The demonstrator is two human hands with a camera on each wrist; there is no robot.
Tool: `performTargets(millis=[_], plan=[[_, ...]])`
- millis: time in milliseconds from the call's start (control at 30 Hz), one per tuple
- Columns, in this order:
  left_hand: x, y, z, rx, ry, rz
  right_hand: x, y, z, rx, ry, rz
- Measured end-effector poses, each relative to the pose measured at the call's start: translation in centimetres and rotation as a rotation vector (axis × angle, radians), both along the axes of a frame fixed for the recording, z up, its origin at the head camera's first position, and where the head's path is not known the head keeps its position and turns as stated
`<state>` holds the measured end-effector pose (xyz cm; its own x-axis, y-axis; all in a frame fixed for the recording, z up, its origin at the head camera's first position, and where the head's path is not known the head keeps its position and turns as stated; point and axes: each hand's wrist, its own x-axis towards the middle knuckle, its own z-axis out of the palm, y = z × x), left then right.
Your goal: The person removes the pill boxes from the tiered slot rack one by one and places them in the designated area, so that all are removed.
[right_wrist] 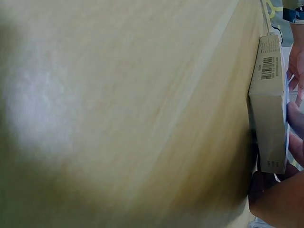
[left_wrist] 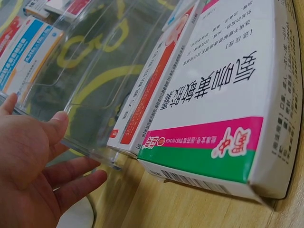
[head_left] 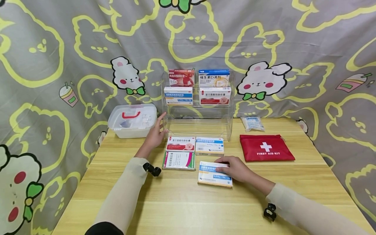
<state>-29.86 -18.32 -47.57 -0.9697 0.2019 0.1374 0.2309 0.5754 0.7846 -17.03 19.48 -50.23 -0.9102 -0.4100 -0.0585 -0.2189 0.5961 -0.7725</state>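
My right hand [head_left: 236,168] grips a blue-and-white medicine box [head_left: 212,179] by its right end, low over the front of the table. In the right wrist view that box [right_wrist: 268,128] shows its pale side and a barcode, with fingers [right_wrist: 295,118] on it. My left hand [head_left: 154,135] is spread beside the lower left side of a clear display rack [head_left: 199,125]; in the left wrist view its fingers look straight and hold nothing. Before the rack lie a red-and-white box [head_left: 180,143], another blue-and-white box [head_left: 210,145] and a green-and-magenta box [head_left: 178,160].
The rack's upper tiers hold several medicine boxes, among them a red one [head_left: 181,78] and a blue-topped one [head_left: 213,79]. A lidded plastic case [head_left: 132,130] stands left. On the right lie a red first aid pouch [head_left: 266,153] and a small white packet [head_left: 253,124]. A patterned curtain hangs behind.
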Motion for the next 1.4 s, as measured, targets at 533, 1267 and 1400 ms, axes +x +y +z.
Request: performTargets(millis=[533,1267,1400], plan=[[0.0,0.0,-0.2,-0.010,0.004,0.003,0.2,0.2,0.4,-0.017,-0.007,-0.043],[-0.1,-0.1,-0.2,-0.008,0.006,-0.001,6.2,-0.2,1.5,0.036,0.176,0.047],[-0.1,-0.1,-0.2,-0.012,0.002,0.001,6.3,-0.2,1.2,0.041,0.197,0.062]])
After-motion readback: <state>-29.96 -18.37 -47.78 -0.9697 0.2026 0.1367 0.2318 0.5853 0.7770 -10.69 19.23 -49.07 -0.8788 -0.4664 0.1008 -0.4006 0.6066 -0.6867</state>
